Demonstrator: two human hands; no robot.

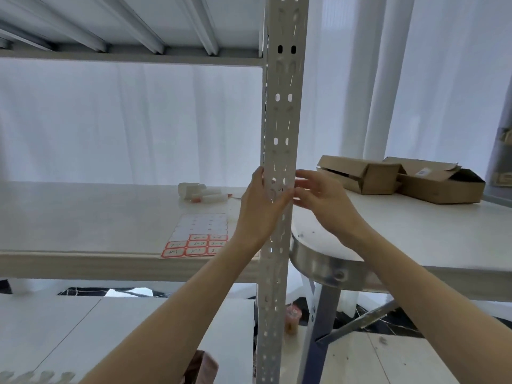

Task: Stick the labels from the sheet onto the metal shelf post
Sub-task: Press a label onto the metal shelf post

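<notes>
White perforated metal shelf post (280, 120) stands between both hands: left hand (259, 209) flat along its left edge, thumb pressing the front; right hand (318, 198) spread, fingertips touching the right edge. Red-bordered paper label sheet (198, 238) lies left, on the white shelf board (83, 217).

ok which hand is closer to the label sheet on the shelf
Left. The left hand is at the post's left edge, just above and right of the label sheet; the right hand is beyond the post, farther off.
</notes>
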